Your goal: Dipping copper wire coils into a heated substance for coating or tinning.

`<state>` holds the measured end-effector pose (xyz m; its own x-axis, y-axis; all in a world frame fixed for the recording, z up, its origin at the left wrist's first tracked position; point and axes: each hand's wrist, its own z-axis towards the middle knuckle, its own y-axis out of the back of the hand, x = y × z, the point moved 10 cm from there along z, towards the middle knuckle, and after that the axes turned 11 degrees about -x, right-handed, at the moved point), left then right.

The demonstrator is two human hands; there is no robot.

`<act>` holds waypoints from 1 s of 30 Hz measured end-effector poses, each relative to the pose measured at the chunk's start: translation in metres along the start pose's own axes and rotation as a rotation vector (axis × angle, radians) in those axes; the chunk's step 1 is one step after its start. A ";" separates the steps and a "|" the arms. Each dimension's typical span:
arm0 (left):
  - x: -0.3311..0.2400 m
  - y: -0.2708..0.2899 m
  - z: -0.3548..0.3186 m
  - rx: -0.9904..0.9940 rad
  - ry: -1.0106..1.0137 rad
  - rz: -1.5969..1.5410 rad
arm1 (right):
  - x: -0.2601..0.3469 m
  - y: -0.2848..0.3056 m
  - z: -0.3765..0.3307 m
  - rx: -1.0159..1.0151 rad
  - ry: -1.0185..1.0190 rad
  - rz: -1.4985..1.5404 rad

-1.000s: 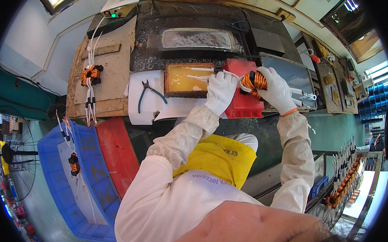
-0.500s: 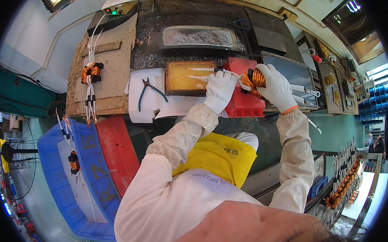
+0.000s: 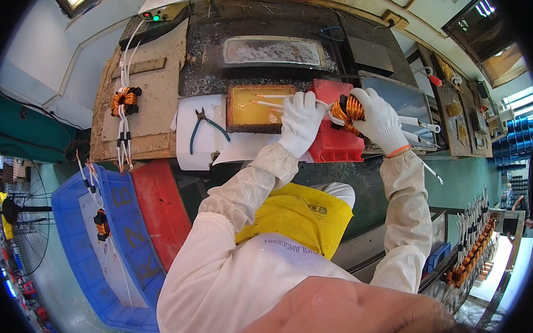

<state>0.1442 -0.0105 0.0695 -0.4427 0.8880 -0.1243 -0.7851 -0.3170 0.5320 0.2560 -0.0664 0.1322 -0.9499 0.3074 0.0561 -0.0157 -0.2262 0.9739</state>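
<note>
Coil (image 3: 347, 109) is being held between the right hand (image 3: 378, 116), which is gripping it around its right side, and the left hand (image 3: 302, 118), which is gripping white leads (image 3: 275, 96) running out leftward over the tray (image 3: 256, 130), though whether their tips are touching it cannot be told. Below the coil, between the hands, a red bin (image 3: 338, 149) is standing, while other leads (image 3: 411, 121) are sticking out past the right hand. Pliers (image 3: 195, 135) are lying on paper (image 3: 187, 110) left of the left hand, beyond the tray, and another coil (image 3: 125, 95) is resting on a board (image 3: 155, 102) farther left.
</note>
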 end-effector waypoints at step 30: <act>0.003 -0.022 -0.013 0.199 0.012 0.008 | 0.004 0.003 0.003 0.011 -0.009 -0.015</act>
<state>0.1546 -0.0053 0.0467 -0.4545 0.8814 -0.1289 -0.6812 -0.2507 0.6878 0.2530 -0.0630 0.1357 -0.9468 0.3189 0.0437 -0.0263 -0.2117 0.9770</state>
